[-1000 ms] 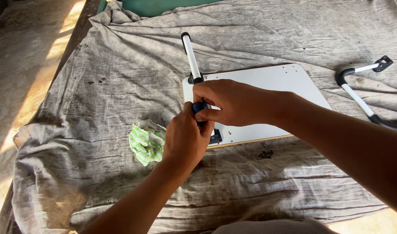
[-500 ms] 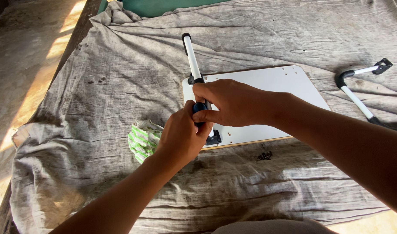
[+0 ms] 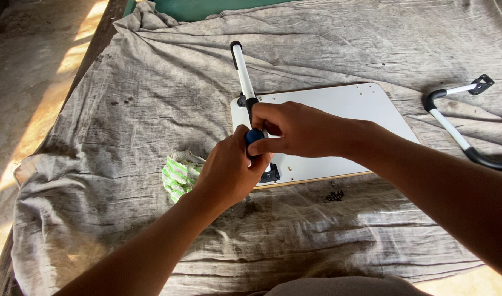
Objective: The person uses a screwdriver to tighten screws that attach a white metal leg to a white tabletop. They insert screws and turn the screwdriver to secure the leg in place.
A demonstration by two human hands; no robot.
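Left hand (image 3: 229, 172) and right hand (image 3: 294, 131) both closed around blue-handled screwdriver (image 3: 254, 135), upright over left edge of white board (image 3: 344, 109), by its black bracket (image 3: 270, 175); grey cloth (image 3: 125, 109) beneath.

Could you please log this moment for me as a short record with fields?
Left hand: wrapped around a blue-handled tool
Right hand: on the tool's top
Work piece: white board with a white-and-black tube leg at its left edge
Surface: grey cloth
Nearby: green striped rag, small dark screws, second tube leg
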